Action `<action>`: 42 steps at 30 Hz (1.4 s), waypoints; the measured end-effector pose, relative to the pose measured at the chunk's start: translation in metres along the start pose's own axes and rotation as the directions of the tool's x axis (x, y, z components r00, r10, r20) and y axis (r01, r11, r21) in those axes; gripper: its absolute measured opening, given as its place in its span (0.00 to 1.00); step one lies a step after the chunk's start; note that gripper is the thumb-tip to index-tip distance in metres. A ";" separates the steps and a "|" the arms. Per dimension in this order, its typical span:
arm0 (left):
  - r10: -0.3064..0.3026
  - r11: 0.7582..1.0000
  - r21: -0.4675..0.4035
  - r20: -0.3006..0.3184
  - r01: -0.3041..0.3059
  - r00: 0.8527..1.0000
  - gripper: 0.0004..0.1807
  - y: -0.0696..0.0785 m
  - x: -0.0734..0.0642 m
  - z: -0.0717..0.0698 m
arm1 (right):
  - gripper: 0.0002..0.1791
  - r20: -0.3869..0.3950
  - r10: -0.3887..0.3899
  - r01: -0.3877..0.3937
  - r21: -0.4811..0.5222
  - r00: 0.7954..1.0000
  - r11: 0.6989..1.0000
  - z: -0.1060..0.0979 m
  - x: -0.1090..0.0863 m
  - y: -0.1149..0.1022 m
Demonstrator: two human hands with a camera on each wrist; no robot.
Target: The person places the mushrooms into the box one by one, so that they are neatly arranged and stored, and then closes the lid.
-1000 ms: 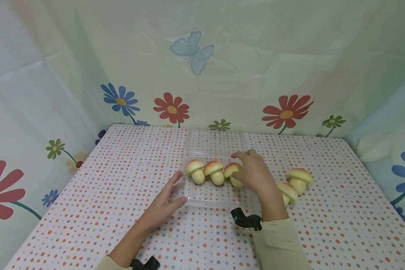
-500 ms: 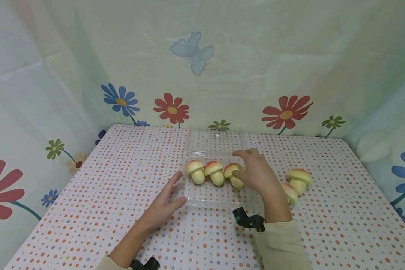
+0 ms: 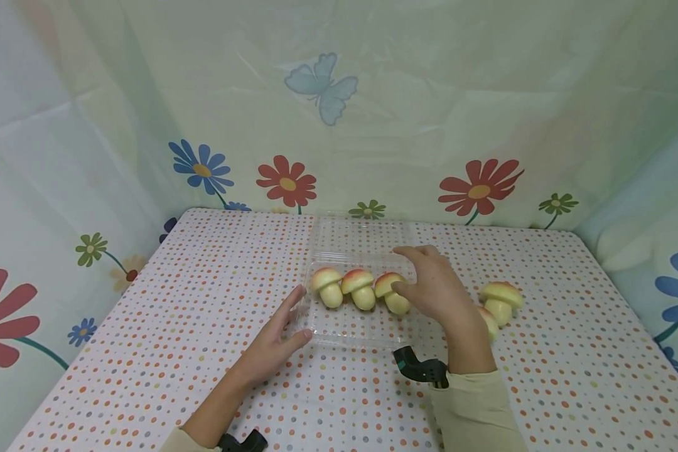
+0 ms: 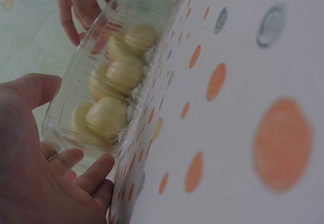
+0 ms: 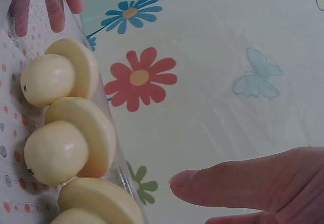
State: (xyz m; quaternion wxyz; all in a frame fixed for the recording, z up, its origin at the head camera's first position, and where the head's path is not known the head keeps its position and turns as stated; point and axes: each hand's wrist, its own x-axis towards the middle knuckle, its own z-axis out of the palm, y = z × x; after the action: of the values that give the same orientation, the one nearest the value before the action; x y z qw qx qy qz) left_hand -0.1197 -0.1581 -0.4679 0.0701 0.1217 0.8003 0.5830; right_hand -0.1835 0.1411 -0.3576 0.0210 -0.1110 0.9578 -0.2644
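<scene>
A clear plastic clamshell box (image 3: 339,331) lies with its lid folded back, its near part holding a row of mushroom-shaped pieces, yellowish with reddish caps: left (image 3: 331,295), middle (image 3: 363,297) and right (image 3: 397,302). My left hand (image 3: 272,344) rests at the box's left side, thumb and fingers spread around the corner; in the left wrist view the thumb (image 4: 40,88) lies by the rim. Over the box's right end, my right hand (image 3: 437,285) hovers with fingers extended. Its thumb (image 5: 223,186) stands apart from the mushrooms in the right wrist view.
To the right of the box, two more mushroom pieces lie on the dotted tablecloth: one whole in view (image 3: 501,304), the other (image 3: 490,321) partly behind my right forearm. A flower-printed curtain (image 3: 384,138) stands behind the table.
My right hand has drawn slightly back to the right and up from the rightmost mushroom in the box, which stays put. The left hand has not moved.
</scene>
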 end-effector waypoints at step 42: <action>-0.023 1.000 -0.006 -0.016 0.023 1.000 0.46 0.000 0.001 0.002 | 0.38 -0.057 0.076 -0.076 0.010 0.995 0.997 -0.031 -0.012 0.022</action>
State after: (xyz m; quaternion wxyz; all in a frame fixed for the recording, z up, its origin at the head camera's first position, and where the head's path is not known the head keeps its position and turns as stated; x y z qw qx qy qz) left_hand -0.1206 -0.1562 -0.4681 0.0710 0.1075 0.8004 0.5854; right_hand -0.1797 0.1778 -0.3428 0.0039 -0.0666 0.9605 -0.2703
